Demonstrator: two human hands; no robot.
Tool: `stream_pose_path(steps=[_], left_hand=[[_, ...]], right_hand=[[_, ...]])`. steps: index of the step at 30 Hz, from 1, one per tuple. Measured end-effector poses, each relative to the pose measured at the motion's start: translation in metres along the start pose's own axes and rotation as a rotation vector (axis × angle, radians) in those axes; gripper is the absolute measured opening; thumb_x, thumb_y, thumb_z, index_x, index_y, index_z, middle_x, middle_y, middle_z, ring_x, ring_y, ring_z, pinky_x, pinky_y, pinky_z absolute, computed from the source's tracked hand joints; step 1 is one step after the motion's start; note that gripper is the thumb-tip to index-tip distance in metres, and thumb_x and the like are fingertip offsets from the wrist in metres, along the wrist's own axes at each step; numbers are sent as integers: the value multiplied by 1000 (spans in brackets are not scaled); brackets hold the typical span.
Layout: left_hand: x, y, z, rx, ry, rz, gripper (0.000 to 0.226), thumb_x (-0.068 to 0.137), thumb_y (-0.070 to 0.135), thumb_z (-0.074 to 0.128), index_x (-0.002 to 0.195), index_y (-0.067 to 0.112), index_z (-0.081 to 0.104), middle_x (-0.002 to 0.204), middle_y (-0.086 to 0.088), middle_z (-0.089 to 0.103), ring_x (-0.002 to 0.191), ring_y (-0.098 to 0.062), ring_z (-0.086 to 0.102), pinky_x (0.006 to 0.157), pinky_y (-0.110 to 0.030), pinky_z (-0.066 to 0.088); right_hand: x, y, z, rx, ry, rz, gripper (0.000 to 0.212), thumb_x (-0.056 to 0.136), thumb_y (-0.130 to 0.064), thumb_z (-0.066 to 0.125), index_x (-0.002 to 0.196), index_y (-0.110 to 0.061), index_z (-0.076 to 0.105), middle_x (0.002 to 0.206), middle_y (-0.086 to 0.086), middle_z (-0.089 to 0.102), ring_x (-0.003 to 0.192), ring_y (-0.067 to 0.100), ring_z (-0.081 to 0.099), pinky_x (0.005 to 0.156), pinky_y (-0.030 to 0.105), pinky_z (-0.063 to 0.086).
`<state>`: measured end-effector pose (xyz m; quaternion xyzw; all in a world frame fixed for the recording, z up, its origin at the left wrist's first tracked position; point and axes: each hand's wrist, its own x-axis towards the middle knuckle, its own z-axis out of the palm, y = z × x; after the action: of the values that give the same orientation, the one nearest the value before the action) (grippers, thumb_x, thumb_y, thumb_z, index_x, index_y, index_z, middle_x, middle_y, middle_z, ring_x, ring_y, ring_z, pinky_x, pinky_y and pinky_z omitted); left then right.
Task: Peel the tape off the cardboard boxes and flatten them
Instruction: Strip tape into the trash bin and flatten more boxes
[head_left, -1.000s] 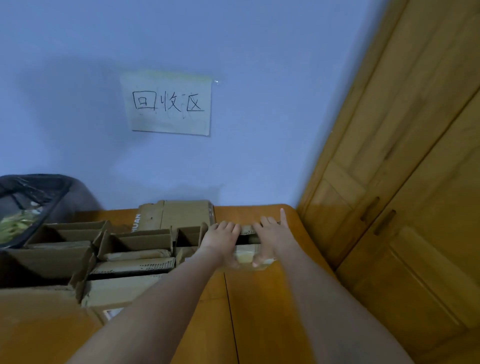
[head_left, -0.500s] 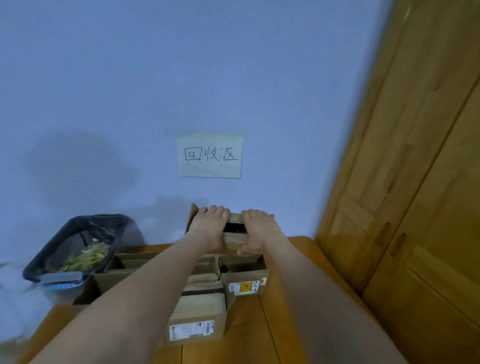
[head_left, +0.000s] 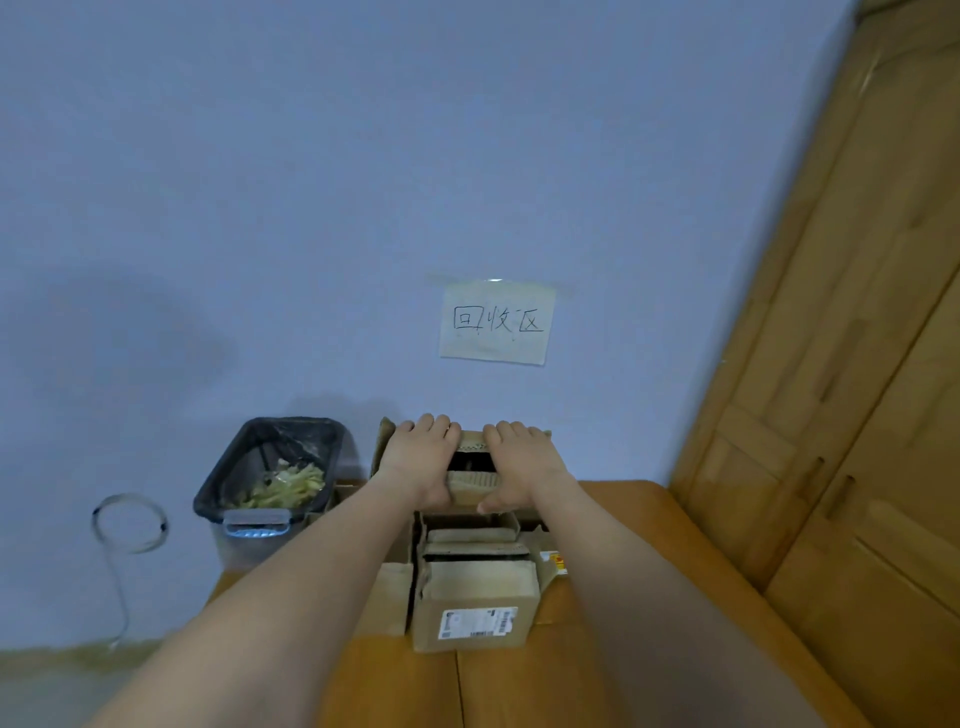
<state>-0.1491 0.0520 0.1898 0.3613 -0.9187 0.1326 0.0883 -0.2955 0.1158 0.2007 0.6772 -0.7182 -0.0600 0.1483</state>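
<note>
A small open cardboard box (head_left: 471, 467) is held up in front of the wall, above a cluster of other boxes. My left hand (head_left: 420, 460) grips its left side, fingers curled over the top edge and thumb below. My right hand (head_left: 522, 462) grips its right side the same way. Between the hands the box's dark inside and a corrugated flap show. Below them, several brown cardboard boxes (head_left: 475, 603) sit on the wooden table (head_left: 613, 649); the nearest one bears a white shipping label. Any tape on the held box is too small to make out.
A black-lined bin (head_left: 270, 475) with yellowish scraps stands left of the boxes. A paper note (head_left: 496, 322) with handwritten characters is stuck on the blue wall. A wooden wardrobe (head_left: 841, 415) fills the right side. A thin cable loop (head_left: 130, 522) hangs at the far left.
Both hands lifted the small box from the table top up above the other boxes. The view pulled back and shifted, bringing the bin fully into sight.
</note>
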Motion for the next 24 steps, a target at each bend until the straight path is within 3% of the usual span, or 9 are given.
stream_pose_path(steps=[12,24], left_hand=[[-78,-24,-19,42,15,-65,88,67,54,76,133,14,35,127,-4,42,119,-23,40,99,-37,37],[-157,2,-3,50,-77,-61,91,67,52,78,135,12,33,133,-5,39,124,-25,37,100,-40,33]], right_hand=[[-33,-65,-24,-6,91,-50,95,68,-59,75,136,-10,32,132,6,44,122,25,41,105,37,31],[-101,-108,2,38,51,-82,103,69,-61,74,143,-9,25,144,8,36,132,27,34,110,39,27]])
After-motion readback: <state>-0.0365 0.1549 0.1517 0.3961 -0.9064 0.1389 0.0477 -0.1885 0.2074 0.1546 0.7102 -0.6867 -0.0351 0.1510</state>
